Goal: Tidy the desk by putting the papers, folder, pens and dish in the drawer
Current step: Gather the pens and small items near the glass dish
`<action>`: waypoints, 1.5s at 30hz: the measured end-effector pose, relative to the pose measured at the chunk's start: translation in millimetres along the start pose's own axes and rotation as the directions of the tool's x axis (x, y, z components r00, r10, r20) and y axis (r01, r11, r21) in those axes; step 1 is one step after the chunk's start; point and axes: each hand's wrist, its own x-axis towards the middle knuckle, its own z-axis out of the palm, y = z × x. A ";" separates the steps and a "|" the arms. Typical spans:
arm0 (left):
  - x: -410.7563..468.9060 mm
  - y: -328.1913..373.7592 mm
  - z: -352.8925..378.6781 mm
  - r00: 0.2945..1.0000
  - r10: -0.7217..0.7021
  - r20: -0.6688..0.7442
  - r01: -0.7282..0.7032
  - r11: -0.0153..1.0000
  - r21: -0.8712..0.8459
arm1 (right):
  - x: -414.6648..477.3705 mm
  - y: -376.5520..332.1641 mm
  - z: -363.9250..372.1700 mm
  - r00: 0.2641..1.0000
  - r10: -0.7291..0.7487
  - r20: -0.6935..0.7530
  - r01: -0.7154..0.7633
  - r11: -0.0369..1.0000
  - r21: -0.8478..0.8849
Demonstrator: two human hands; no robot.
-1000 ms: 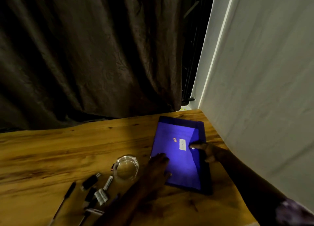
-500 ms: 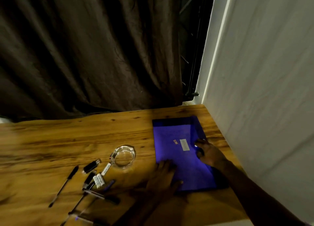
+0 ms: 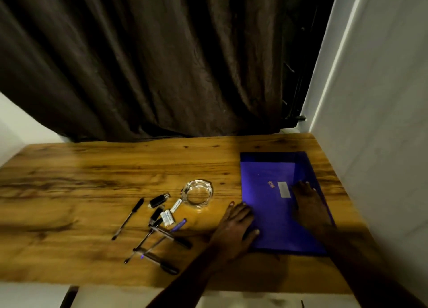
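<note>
While both hands are laid flat, fingers spread, the purple folder (image 3: 273, 205) is pressed: left hand (image 3: 238, 226) at eight o'clock, right hand (image 3: 309, 205) at three.

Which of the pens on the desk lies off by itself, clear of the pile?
The black pen farthest left: it lies alone on bare wood, touching nothing, while the others cross or crowd together below the glass dish.

Left hand (image 3: 236, 229) and right hand (image 3: 309, 203) lie flat on the purple folder (image 3: 273, 215).
</note>
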 end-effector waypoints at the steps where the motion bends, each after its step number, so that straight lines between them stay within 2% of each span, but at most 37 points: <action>1: -4.5 -6.2 -7.7 0.999 -0.017 -0.034 0.016 0.999 -0.032 | -0.9 -12.2 2.7 0.997 -0.045 -0.070 0.046 0.999 0.014; 3: -18.7 -23.9 -23.2 0.990 -0.056 -0.129 0.047 0.996 -0.071 | -0.8 -46.6 11.9 0.964 -0.174 -0.201 0.190 0.980 0.061; 5: -34.6 -45.1 -39.0 0.960 -0.121 -0.251 0.105 0.992 -0.076 | 0.4 -88.0 17.5 0.923 -0.278 -0.266 0.319 0.939 0.127; 9: -73.7 -93.4 -70.9 0.863 -0.316 -0.394 0.315 0.947 -0.069 | 1.3 -176.0 26.8 0.871 -0.464 -0.161 0.487 0.857 0.168; 13: -111.1 -145.3 -89.5 0.815 -0.449 -0.366 0.448 0.889 -0.093 | -3.7 -252.3 42.7 0.780 -0.619 -0.088 0.624 0.760 0.181; 17: -127.4 -184.3 -95.7 0.849 -0.440 -0.293 0.426 0.898 -0.113 | -1.9 -292.6 56.7 0.705 -0.706 0.065 0.705 0.708 0.041; 21: -124.4 -202.5 -100.8 0.888 -0.394 -0.237 0.359 0.916 -0.176 | 2.8 -313.5 60.9 0.698 -0.708 0.107 0.698 0.707 0.118; 24: -121.1 -212.4 -102.9 0.904 -0.381 -0.194 0.341 0.916 -0.212 | 10.7 -319.4 65.6 0.700 -0.687 0.197 0.671 0.726 0.149; 27: -116.4 -222.7 -101.9 0.924 -0.355 -0.144 0.316 0.918 -0.238 | 10.6 -320.3 60.5 0.743 -0.610 0.276 0.543 0.790 0.285; 29: -109.7 -225.1 -102.7 0.930 -0.350 -0.109 0.316 0.917 -0.245 | 9.8 -317.1 55.6 0.789 -0.548 0.278 0.450 0.823 0.347; 32: -97.7 -224.6 -103.9 0.934 -0.352 -0.065 0.320 0.903 -0.286 | 11.4 -307.5 42.1 0.852 -0.479 0.211 0.399 0.856 0.329; 34: -88.1 -222.8 -102.6 0.944 -0.330 -0.025 0.308 0.903 -0.299 | 16.4 -294.9 30.0 0.896 -0.434 0.095 0.397 0.878 0.269; 37: -70.7 -212.7 -96.1 0.943 -0.316 0.099 0.331 0.910 -0.251 | 25.5 -273.8 15.2 0.951 -0.310 0.011 0.302 0.933 0.193; 40: -56.2 -198.3 -89.7 0.928 -0.328 0.176 0.365 0.896 -0.252 | 33.0 -266.0 12.6 0.964 -0.247 0.100 0.224 0.954 0.199; 45: -43.5 -186.7 -89.3 0.950 -0.283 0.132 0.308 0.920 -0.241 | 53.1 -263.8 33.7 0.926 -0.290 0.241 0.276 0.957 0.092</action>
